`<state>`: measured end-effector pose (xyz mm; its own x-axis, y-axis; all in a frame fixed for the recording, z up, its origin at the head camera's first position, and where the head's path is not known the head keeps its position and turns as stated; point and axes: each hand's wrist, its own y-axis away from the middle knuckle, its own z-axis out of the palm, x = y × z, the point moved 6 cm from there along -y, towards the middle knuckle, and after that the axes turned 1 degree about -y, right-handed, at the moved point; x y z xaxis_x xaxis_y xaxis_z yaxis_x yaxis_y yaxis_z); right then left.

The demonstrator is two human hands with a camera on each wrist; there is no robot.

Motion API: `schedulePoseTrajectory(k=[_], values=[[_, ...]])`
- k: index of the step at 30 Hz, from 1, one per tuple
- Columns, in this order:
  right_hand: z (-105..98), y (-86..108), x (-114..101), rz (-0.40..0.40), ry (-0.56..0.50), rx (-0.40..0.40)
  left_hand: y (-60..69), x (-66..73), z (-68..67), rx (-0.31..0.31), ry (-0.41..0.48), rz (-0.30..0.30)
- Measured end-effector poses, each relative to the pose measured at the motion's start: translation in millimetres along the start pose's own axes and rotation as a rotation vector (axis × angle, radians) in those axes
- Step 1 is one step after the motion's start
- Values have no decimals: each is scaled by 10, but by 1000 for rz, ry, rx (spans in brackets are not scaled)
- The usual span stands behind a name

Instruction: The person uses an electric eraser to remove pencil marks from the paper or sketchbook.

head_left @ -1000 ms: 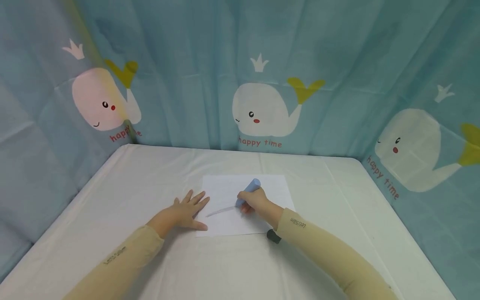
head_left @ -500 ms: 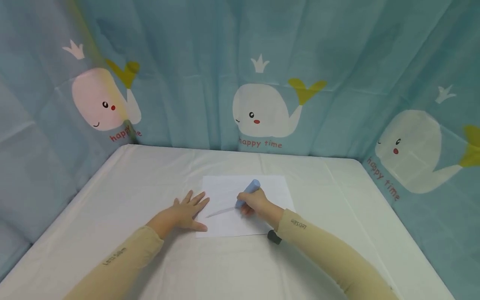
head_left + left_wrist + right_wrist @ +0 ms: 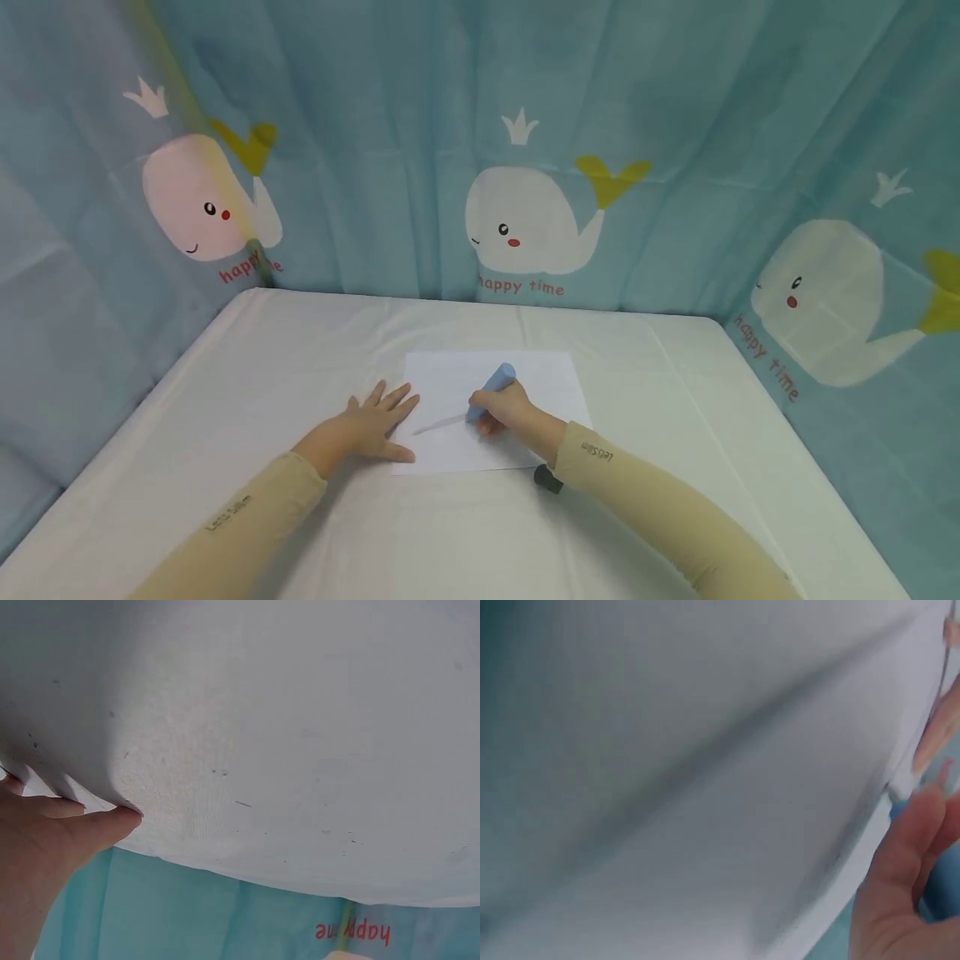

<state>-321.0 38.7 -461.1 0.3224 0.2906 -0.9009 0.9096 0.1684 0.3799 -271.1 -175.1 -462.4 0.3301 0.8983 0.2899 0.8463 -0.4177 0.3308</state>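
Taking the paper as a clock face, with 12 away from the person, a plain white rectangular sheet of paper (image 3: 450,375) lies flat on the white-cloth-covered bench (image 3: 420,533), the cloth faintly creased. Just below the paper's center, the right hand (image 3: 510,408) grips a light-blue, smooth, cylindrical marker (image 3: 498,380), fingers clamped around it, the blunt end leaning toward 1 o'clock and the tip down at the sheet. A thin grey streak (image 3: 438,425) runs from the tip toward 8 o'clock. The left hand (image 3: 367,427) rests at 9 o'clock, fingers spread well apart, thumb over the paper's edge. At 5 o'clock, just off the sheet, lies a small black cylindrical cap (image 3: 548,479), close by the right sleeve (image 3: 660,517).

Both beige, close-fitting sleeves, the left sleeve (image 3: 247,517) included, carry small dark lettering that I read as "LetsSlim". Toward 12 hangs a blue-green, folded curtain (image 3: 390,225), printed with white whales, crowns and red "happy time"; the 10 o'clock lettering is partly lost in a fold.
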Motion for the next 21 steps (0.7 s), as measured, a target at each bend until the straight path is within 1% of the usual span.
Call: schedulePoseTrajectory(k=[1, 4, 6, 10, 14, 18, 21], values=[[-9, -1, -7, 2, -6, 4, -3, -2, -2, 2, 2, 1], [-76, -15, -48, 0, -37, 62, -23, -9, -6, 6, -4, 5], [-95, -27, -63, -5, -34, 74, -41, -9, 3, -2, -5, 10], [-66, -41, -41, -7, -3, 49, -55, -15, 2, -5, -1, 9], [-11, -33, 5, 5, 12, 14, -33, -13, -15, -5, 2, 5], [-16, -61, -20, 1, 0, 31, 6, 12, -50, 6, 10, 5], [-3, -32, -19, -10, 25, 18, 11, 31, -48, 4, 14, 8]])
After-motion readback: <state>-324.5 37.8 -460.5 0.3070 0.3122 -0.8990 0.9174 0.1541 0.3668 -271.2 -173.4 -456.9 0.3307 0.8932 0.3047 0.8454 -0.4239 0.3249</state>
